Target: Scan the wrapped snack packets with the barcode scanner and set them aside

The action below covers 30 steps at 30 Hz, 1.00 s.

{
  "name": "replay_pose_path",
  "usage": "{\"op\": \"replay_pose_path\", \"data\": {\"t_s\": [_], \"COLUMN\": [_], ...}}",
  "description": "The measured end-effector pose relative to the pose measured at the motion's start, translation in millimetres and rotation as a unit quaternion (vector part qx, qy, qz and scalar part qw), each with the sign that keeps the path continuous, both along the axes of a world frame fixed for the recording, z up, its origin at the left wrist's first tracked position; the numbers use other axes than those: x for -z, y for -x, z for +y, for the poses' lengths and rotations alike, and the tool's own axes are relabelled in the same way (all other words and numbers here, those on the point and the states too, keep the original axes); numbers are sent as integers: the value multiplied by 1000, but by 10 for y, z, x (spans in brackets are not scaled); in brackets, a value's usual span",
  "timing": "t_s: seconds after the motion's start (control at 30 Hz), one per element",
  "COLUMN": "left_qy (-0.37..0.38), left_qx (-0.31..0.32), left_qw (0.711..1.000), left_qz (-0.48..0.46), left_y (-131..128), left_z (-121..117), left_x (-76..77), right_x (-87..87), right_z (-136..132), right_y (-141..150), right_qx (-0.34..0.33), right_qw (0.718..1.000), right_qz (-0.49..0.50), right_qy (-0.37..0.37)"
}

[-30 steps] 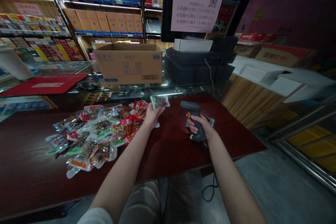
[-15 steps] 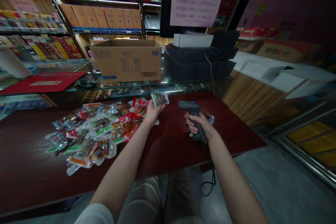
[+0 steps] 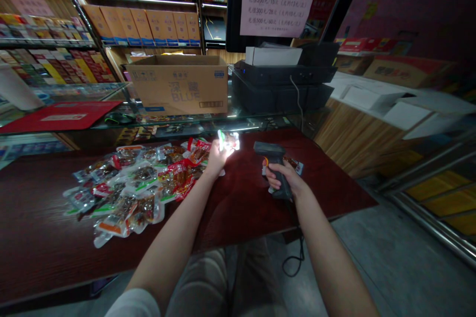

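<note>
Black scanner [image 3: 269, 149] in right hand [image 3: 293, 179], fingers curled; left hand [image 3: 216, 159] pinches lit packet [image 3: 229, 139]; few packets [image 3: 294, 165] at right seem done, left pile [image 3: 143, 195] pending.

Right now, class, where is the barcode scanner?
In the head view, the barcode scanner is right of centre, gripped in the right hand, facing the lit packet in the left hand.

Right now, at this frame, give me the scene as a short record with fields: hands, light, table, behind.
Left hand: holds a small packet
Right hand: grips a handheld scanner, its head facing the held packet
Light: bright on the held packet and part of the left hand
Table: dark red; pile of packets on the person's left
Behind: open cardboard box on a glass counter
</note>
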State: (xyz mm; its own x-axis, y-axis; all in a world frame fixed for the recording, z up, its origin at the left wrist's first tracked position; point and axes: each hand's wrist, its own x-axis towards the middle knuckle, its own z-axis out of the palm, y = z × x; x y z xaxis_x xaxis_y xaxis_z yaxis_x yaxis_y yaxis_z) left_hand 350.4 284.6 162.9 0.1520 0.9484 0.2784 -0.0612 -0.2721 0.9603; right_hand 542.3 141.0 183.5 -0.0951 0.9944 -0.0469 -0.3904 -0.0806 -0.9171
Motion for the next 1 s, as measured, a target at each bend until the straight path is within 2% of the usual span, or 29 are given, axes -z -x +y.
{"op": "replay_pose_path", "data": {"t_s": [0.07, 0.13, 0.27, 0.37, 0.43, 0.5, 0.53, 0.6, 0.7, 0.83, 1.0], "left_qy": [-26, -51, -75, -143, -231, -305, -318, -291, -206, -164, -176], "left_qx": [-51, -106, -177, -232, -206, -110, -60, -2, -8, -9, -9], "left_qw": [993, 964, 860, 800, 773, 745, 732, 720, 726, 722, 710], "left_qz": [107, 238, 473, 535, 554, 583, 599, 629, 656, 672, 682], "left_y": [58, 128, 249, 271, 246, 205, 185, 157, 155, 209, 372], "left_z": [-42, -104, -240, -299, -314, -318, -320, -326, -331, -309, -278], "left_x": [-73, -166, -373, -451, -423, -330, -269, -149, -58, -120, -174], "right_x": [6, 11, 20, 30, 36, 41, 45, 56, 74, 79, 89], "right_z": [-1, -1, 6, 17, 22, 24, 23, 22, 28, 32, -97], "right_y": [-14, -28, -54, -70, -74, -75, -75, -78, -96, -151, -283], "right_qx": [-2, 2, 10, 14, 14, 13, 12, 14, 22, 18, 27], "right_qw": [1000, 1000, 999, 999, 999, 999, 999, 999, 998, 998, 996], "right_qz": [11, 20, 34, 35, 32, 32, 34, 41, 50, 61, 80], "right_qy": [-2, 0, 1, -1, -5, -7, -7, -10, -21, -17, -20]}}
